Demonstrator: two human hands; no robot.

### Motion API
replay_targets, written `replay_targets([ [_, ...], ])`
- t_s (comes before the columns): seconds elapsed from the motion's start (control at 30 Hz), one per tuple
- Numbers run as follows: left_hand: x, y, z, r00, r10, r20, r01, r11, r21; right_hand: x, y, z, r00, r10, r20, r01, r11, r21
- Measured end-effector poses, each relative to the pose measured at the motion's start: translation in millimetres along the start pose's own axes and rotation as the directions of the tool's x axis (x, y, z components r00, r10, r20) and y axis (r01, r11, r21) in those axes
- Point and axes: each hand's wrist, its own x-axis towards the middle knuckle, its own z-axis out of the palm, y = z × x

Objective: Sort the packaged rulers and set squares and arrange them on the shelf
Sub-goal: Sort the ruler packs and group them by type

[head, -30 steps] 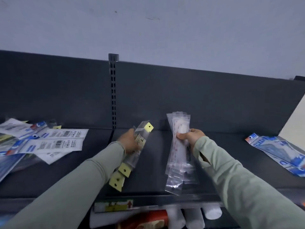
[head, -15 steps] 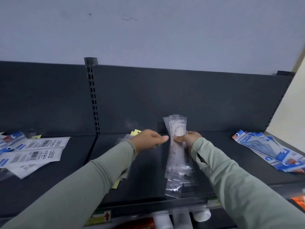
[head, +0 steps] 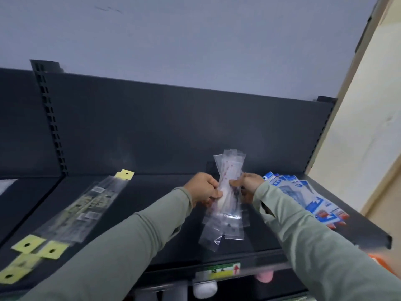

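A stack of clear-packaged rulers (head: 227, 213) lies lengthwise on the dark shelf (head: 152, 192), its far end lifted. My left hand (head: 204, 187) grips its left edge and my right hand (head: 247, 185) grips its right edge. To the left, several rulers in clear sleeves with yellow hang tabs (head: 86, 205) lie diagonally on the shelf, untouched. Blue-and-white packaged set squares (head: 308, 200) lie fanned out on the right, just behind my right wrist.
The shelf's dark back panel (head: 173, 131) rises behind the packs, with a slotted upright (head: 50, 118) at the left. A price label (head: 223, 271) sits on the front rail. White and pink items (head: 204, 287) show on the level below. A beige wall (head: 368, 127) borders the right.
My left hand let go of the yellow-tabbed rulers, which now lie on the shelf, and moved right onto the clear ruler stack. The view shifted right.
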Motion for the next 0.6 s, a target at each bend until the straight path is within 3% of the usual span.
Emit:
replay_targets([
  [0.2, 21, 2, 35, 0.993, -0.041, -0.113, 0.062, 0.981, 0.186, 31, 25, -36, 1.000, 0.009, 0.007, -0.007, 0.988, -0.156],
  [0.4, 15, -5, 34, 0.973, -0.146, -0.179, 0.214, 0.860, 0.464, 40, 38, -42, 0.989, 0.076, 0.125, -0.039, 0.960, -0.277],
  [0.6, 3, -8, 30, 0.954, -0.148, -0.260, 0.280, 0.746, 0.605, 38, 39, -36, 0.978, -0.053, 0.199, 0.153, 0.835, -0.529],
])
